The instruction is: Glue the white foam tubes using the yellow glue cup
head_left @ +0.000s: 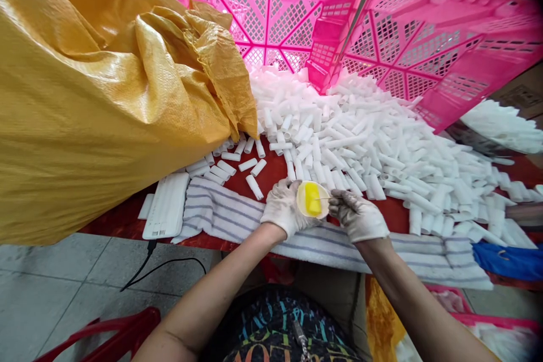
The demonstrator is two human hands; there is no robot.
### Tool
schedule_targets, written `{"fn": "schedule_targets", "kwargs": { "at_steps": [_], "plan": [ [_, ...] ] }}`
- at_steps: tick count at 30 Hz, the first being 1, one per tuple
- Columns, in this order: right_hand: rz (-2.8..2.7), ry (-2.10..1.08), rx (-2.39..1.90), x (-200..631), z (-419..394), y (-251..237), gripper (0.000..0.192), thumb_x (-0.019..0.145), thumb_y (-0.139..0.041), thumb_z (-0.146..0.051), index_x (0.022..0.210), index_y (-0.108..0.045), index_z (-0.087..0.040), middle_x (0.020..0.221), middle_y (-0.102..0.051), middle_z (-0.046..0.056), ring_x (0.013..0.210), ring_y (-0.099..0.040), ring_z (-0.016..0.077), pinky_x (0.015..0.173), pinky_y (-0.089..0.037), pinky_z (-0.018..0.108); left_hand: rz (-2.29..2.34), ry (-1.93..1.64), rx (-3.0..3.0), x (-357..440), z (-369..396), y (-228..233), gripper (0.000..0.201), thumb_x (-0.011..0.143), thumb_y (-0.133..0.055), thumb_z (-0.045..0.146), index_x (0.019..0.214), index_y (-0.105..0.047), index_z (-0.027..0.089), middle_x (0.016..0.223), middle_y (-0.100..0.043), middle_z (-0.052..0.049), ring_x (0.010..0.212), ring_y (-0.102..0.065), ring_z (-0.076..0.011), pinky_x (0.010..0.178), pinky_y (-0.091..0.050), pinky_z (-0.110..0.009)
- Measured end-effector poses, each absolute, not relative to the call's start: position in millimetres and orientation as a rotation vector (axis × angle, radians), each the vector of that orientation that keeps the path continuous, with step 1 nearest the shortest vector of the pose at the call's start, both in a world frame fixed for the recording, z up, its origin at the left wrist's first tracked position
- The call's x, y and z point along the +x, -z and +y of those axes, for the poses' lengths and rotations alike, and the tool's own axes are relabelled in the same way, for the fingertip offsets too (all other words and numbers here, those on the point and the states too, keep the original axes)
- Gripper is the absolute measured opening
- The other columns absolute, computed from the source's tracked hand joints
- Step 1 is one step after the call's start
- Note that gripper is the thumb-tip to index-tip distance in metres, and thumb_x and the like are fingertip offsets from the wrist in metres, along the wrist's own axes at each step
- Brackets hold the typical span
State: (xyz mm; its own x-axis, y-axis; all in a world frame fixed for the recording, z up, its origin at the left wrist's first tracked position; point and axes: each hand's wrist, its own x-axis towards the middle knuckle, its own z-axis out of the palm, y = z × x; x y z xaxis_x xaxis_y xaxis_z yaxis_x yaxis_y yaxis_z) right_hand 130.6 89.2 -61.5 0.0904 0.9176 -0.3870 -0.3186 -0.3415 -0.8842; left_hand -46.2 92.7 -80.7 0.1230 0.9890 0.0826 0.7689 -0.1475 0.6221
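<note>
Because the yellow woven sack (93, 85) slumps across the left of the red table (271, 172), whatever lies beneath it is hidden, and the two pink crates (339, 22) tipped on edge behind the heap are cut off at the top of the view. What the small pale dish (313, 199) really is stays hard to tell: it looks like a shallow round cup with a yellow block (313, 199) inside, its open face turned up toward the wearer, the block's longer side running roughly away from the body. A thin pin or wire (326, 198), barely visible, runs level from the right into the dish; its tip is lost against the yellow. The left hand (285, 207), in a white glove, is curled around the dish from the left, fingers closed on its rim and holding it just above the striped towel (237, 215) at the table's near edge. The right hand (358, 218), gloved too, has thumb and forefinger pinched together on the outer end of the wire, other fingers folded in. Beyond both hands lies a wide heap of white tubes (360, 141), a few scattered loose near the sack. A white power strip (166, 206) rests left of the towel, its black cable (156, 263) dropping to the tiled floor (63, 288). A blue cloth (509, 260) shows at the right edge.
</note>
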Motion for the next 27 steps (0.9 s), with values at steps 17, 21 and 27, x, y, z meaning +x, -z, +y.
{"fn": "schedule_targets", "kwargs": {
  "at_steps": [17, 21, 27],
  "plan": [
    [-0.597, -1.594, -1.242, 166, 77, 76, 0.025, 0.068, -0.073, -0.036, 0.085, -0.065, -0.019, 0.082, -0.069, 0.008, 0.075, -0.067, 0.0191, 0.075, -0.057, 0.037, 1.7, -0.638, 1.963, -46, 91, 70, 0.093, 0.045, -0.068, 0.076, 0.121, -0.052, 0.024, 0.117, -0.05, -0.01, 0.106, -0.053, -0.0292, 0.092, -0.043, -0.039],
    [-0.621, -1.573, -1.192, 159, 91, 71, 0.021, 0.07, -0.069, -0.035, 0.085, -0.065, -0.021, 0.086, -0.069, 0.007, 0.075, -0.067, 0.0199, 0.076, -0.056, 0.04, 1.713, -0.628, 1.944, -45, 91, 69, 0.087, 0.05, -0.067, 0.075, 0.119, -0.053, 0.024, 0.116, -0.051, -0.01, 0.105, -0.054, -0.0293, 0.091, -0.044, -0.039],
    [-0.681, -1.493, -1.124, 147, 113, 55, 0.025, 0.065, -0.075, -0.036, 0.082, -0.066, -0.02, 0.072, -0.066, 0.002, 0.068, -0.064, 0.0146, 0.07, -0.056, 0.03, 1.682, -0.7, 1.962, -47, 91, 76, 0.092, 0.047, -0.068, 0.075, 0.121, -0.051, 0.024, 0.116, -0.051, -0.009, 0.103, -0.054, -0.0284, 0.092, -0.044, -0.039]
  ]
}}
